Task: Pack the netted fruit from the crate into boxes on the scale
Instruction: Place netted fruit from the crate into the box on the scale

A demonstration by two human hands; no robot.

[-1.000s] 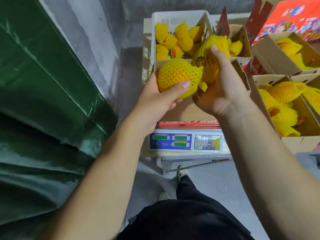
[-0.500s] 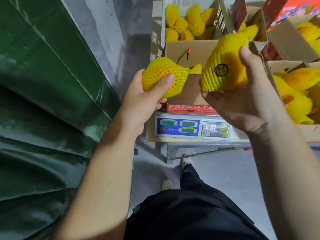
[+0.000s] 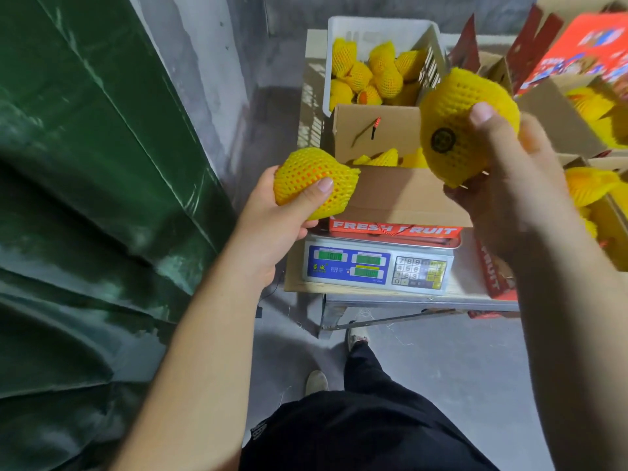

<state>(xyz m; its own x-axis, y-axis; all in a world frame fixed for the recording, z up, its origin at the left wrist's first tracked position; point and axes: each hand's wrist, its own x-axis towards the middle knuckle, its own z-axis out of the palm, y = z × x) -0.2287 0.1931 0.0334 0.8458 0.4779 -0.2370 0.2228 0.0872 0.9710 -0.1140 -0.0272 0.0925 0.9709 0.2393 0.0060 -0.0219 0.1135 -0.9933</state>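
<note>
Holding: the left hand [image 3: 272,226] holds a round fruit in yellow foam net with orange showing through [image 3: 314,181], thumb across the front and fingers under it. This fruit is up in the air, just left of the box.
Right side: the right hand [image 3: 503,198] holds a bigger fruit in yellow foam net with a round dark sticker [image 3: 465,127], thumb on top and fingers curled below. It is up in the air, in front of the box's right side in this view.
Box: the open brown cardboard box with a red "FRESH FRUIT" strip [image 3: 401,198] sits on the grey scale with a blue front and number keys [image 3: 377,266]. A few yellow netted fruits already show inside it.
Crate: the white plastic crate [image 3: 380,32] stands behind the box, with many more netted fruits in it.
Step now: I think both fruits are being looked at and are about to go into the box.
Doing it well: lower each fruit gently into a free gap; do not drop it. Hold by the net without squeezing hard, since the fruit can bruise. Lay each one snug beside the others so none rolls. Put one in at a time if the gap is small, then look at the green numbers on the scale.
Watch out: the box flaps stand up, so a hand could bump one and push the box on the scale.
Nearby: other open boxes with yellow netted fruit [image 3: 591,107] are on the right, and a green sheet [image 3: 85,198] hangs on the left.
</note>
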